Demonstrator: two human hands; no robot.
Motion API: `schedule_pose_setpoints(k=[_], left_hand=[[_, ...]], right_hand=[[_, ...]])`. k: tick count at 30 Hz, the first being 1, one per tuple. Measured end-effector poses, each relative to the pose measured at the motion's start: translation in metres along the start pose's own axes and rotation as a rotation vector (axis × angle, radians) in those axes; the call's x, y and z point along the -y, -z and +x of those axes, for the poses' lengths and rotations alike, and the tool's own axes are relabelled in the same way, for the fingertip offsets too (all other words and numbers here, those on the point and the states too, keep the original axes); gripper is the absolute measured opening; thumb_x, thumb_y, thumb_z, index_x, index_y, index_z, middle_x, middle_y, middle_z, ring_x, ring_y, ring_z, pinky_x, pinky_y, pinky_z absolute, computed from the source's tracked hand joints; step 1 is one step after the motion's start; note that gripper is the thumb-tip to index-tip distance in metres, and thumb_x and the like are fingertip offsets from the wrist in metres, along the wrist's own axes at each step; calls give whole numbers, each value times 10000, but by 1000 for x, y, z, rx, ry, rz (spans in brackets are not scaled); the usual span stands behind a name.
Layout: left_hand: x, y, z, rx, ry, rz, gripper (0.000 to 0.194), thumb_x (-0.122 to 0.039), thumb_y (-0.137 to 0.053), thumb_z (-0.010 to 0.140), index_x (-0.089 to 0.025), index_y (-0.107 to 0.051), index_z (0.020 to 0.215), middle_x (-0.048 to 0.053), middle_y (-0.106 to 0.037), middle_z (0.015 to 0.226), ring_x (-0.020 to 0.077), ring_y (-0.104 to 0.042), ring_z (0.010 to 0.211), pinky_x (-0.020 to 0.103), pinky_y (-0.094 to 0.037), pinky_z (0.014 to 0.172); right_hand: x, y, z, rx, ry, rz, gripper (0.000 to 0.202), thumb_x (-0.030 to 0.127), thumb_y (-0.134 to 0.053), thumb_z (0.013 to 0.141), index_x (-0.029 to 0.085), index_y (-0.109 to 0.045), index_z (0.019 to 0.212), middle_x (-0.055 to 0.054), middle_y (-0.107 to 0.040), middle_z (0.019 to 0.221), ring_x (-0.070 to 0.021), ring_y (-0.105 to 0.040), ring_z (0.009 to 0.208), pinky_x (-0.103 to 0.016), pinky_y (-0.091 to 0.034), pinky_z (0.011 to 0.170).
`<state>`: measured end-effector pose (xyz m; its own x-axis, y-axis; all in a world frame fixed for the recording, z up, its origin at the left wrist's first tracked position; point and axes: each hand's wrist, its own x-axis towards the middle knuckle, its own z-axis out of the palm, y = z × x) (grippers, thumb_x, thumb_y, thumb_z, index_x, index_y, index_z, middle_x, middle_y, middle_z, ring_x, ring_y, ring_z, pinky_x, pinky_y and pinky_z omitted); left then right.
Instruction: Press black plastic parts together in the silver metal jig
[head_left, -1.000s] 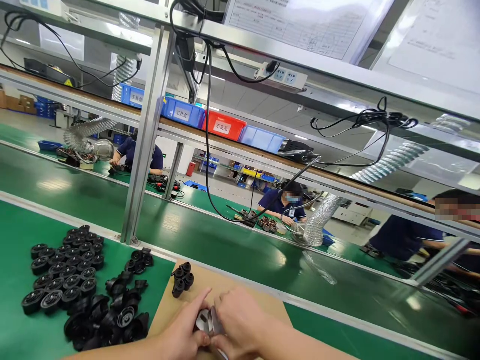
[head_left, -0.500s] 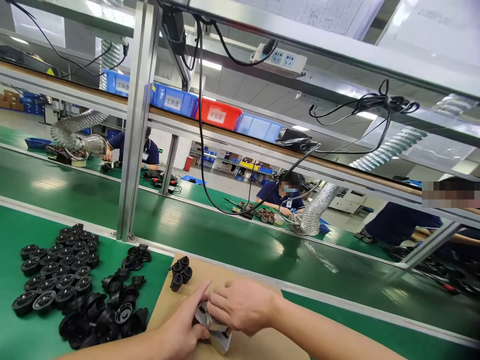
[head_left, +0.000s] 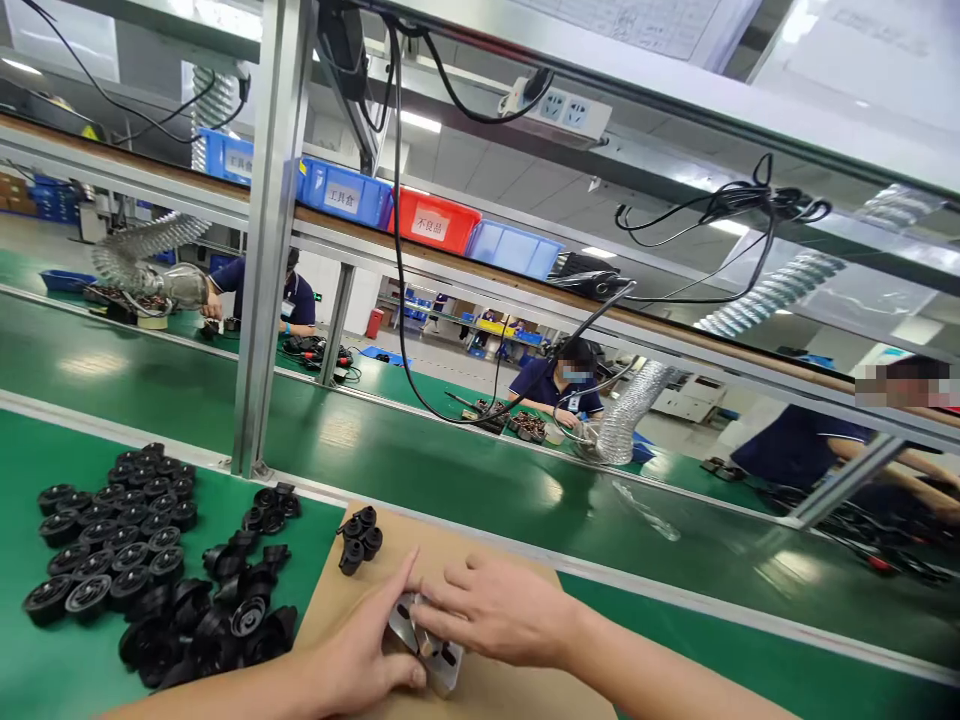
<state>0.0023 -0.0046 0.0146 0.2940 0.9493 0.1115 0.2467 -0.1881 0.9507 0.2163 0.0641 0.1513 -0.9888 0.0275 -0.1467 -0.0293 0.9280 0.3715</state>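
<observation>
A silvery metal block with dark slots point(head_left: 444, 668) sits on the brown cardboard sheet point(head_left: 517, 690), between my two hands. My left hand point(head_left: 360, 645) grips it from the left, thumb at its near side and fingers along the far side. Over its top bends my right hand point(head_left: 502, 612), with curled fingertips at the block; whatever they pinch is hidden beneath them. A small cluster of black plastic parts point(head_left: 360, 540) stands on the cardboard beyond my left hand.
To the left, many round black caps point(head_left: 124, 545) and a heap of black parts point(head_left: 217, 620) lie on the green bench point(head_left: 22, 440). A metal post point(head_left: 270, 250) rises behind them. Blue bins point(head_left: 345, 190) and a red bin point(head_left: 435, 222) line a shelf. Co-workers sit across the line.
My right hand's fingers have lifted and loosened slightly, so more of the block's slotted face shows. My left hand stays around the block. The view has shifted slightly.
</observation>
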Motion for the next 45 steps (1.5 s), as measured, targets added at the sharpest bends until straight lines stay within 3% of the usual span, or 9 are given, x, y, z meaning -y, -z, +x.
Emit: schedule_pose_setpoints(k=[4,14,23,29,32,35,38,41,45], left_hand=[[-2,-2,2,-9,45,14,1465,-110,-942,546,-325,-54,1692,123,-430,1670,386,-401,1516,524,-304,1277],[1,-1,9,0,22,-169,1540,-41,-938,522,-295,36,1687,82,-757,1318,337,-690,1214,444,-525,1082],[-4,-4,8,-52,-1,-25,1497,-57,-934,576,-328,37,1683,6,-807,1072,228,-721,852,314,-556,777],[-13,-6,3,-115,3,106,1333,-127,-861,692,-321,-1,1693,44,-746,1198,280,-683,1012,409,-552,896],[-8,-7,-1,-200,-40,154,1260,-183,-876,698,-298,-111,1693,114,-628,1424,351,-570,1273,522,-457,1120],[3,-10,-2,-212,-153,192,1080,-206,-795,796,-298,-181,1680,119,-624,1408,350,-545,1288,569,-396,1175],[10,-15,1,-206,-246,228,923,-163,-675,874,-312,-226,1666,101,-671,1312,324,-579,1208,556,-429,1134],[4,-13,4,-252,-347,248,768,-160,-597,920,-292,-323,1626,112,-704,1252,308,-623,1115,495,-486,1039],[-11,-2,3,-75,-674,509,434,-234,-419,1066,-316,-532,1477,112,-755,1198,278,-704,1009,455,-466,952]], right_hand=[[-17,-7,3,-139,241,-82,384,191,-443,1081,68,-508,1439,-153,-631,1373,-205,-556,877,-358,-346,538],[-35,-14,44,53,364,129,377,290,-674,863,40,-613,1138,-152,-651,984,-261,-587,819,-382,-425,616],[1,-18,28,62,-192,324,406,446,-630,853,121,-594,1094,-129,-670,933,-260,-576,746,-375,-389,638],[16,14,32,180,-468,456,384,380,-736,815,166,-619,1112,-109,-693,1010,-274,-631,814,-349,-370,644],[20,19,21,69,-599,572,338,322,-729,846,209,-613,1142,-93,-696,1099,-282,-648,940,-345,-429,734],[19,-2,2,-121,-813,628,437,289,-657,911,225,-560,1333,-118,-661,1284,-303,-619,1147,-396,-465,940],[10,-39,-10,-46,-965,680,553,207,-671,858,207,-566,1401,-148,-646,1339,-346,-600,1231,-474,-452,1043],[-3,-63,1,-39,-943,715,574,224,-694,842,200,-590,1405,-157,-569,1463,-333,-551,1343,-451,-439,1117],[-18,-58,44,-344,-853,765,388,276,-599,948,213,-646,1329,-131,-635,1333,-277,-614,1214,-406,-483,1050]])
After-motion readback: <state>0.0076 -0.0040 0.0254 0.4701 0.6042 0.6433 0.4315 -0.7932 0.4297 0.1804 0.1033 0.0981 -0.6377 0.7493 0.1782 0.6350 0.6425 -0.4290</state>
